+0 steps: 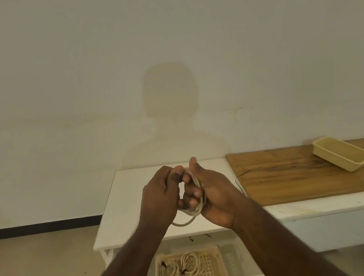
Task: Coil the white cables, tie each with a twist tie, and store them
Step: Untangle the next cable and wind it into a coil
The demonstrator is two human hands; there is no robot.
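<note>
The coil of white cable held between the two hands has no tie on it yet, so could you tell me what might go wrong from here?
1. The coil is untied, and one loop sags below the left hand; loosening the grip could let it spring open.
2. The loose twist tie lies apart on the wooden board; reaching with the right hand leaves one hand holding the coil.

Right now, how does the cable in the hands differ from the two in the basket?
The held cable is gripped above the white table, no tie visible. The basket cables lie low in the basket, each with a dark tie. All are white and coiled.
</note>
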